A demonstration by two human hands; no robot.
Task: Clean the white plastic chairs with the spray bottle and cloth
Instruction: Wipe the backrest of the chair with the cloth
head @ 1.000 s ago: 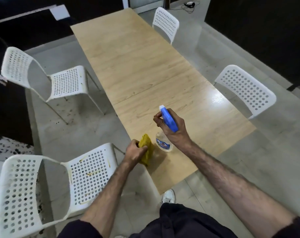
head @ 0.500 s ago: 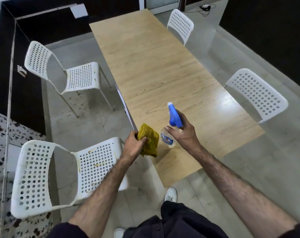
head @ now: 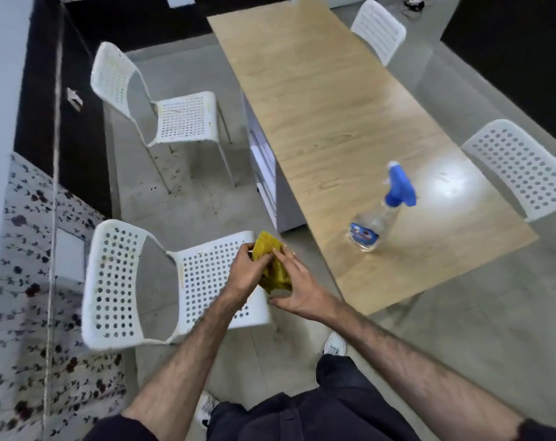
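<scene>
My left hand (head: pixel 246 272) grips a yellow cloth (head: pixel 271 265) above the seat of the nearest white plastic chair (head: pixel 117 281), whose seat shows yellowish stains. My right hand (head: pixel 297 286) touches the cloth from the right with fingers mostly straight. The clear spray bottle (head: pixel 376 218) with a blue trigger head stands alone on the wooden table (head: pixel 327 100), to the right of both hands.
A second white chair (head: pixel 162 106) stands farther back on the left. Two more white chairs (head: pixel 521 167) (head: pixel 380 28) sit along the table's right side. A dark wall and patterned fabric (head: pixel 25 281) border the left. My shoes (head: pixel 333 343) are on the grey floor.
My right hand has let go of the spray bottle, which now stands on the table, and moved left to the cloth. Both hands with the cloth shifted over the near chair's seat.
</scene>
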